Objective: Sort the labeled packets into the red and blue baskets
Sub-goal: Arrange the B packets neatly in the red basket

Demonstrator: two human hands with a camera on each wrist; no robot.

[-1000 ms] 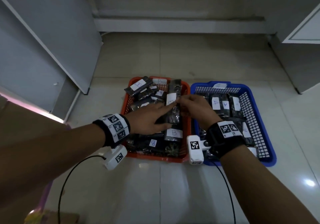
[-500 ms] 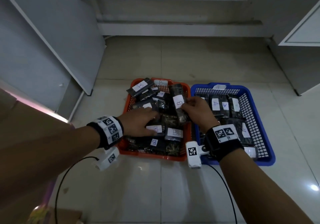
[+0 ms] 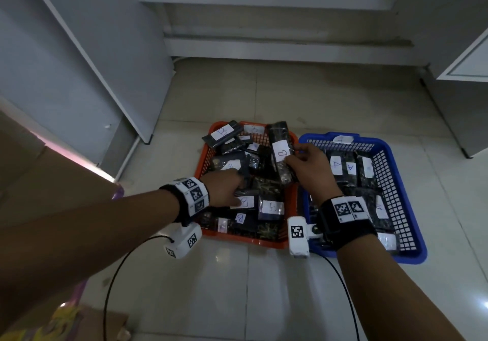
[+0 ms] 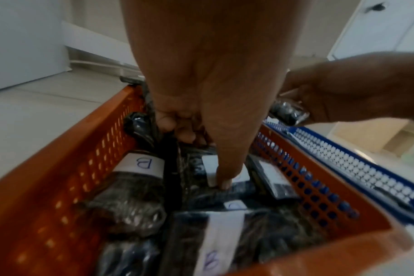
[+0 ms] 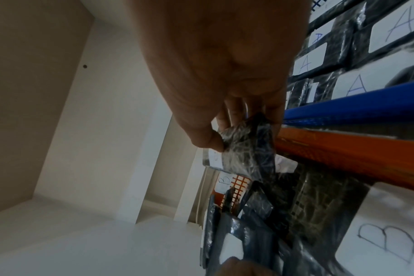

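A red basket point(image 3: 208, 153) and a blue basket point(image 3: 396, 156) stand side by side on the floor. The red one holds black packets labelled B, the blue one black packets labelled A. My right hand point(image 3: 291, 153) pinches a black packet labelled B point(image 3: 281, 153) above the red basket's right side; thumb and fingers clamp its edge point(image 5: 246, 155). My left hand point(image 3: 236, 190) is down inside the red basket point(image 4: 59, 168). Its fingers curl behind a dark packet point(image 4: 194, 164) and the thumb presses on that packet's white label.
A tall grey panel point(image 3: 79, 63) stands on the left, a wall step point(image 3: 277, 42) at the back, a cabinet point(image 3: 464, 63) on the right. A cardboard box point(image 3: 39, 182) lies at my left. Cables point(image 3: 111, 288) trail from both wrists over bare tiles in front.
My left hand let go of the held B packet and dropped back onto the packets in the red basket. My right hand kept that packet and turned it more upright.
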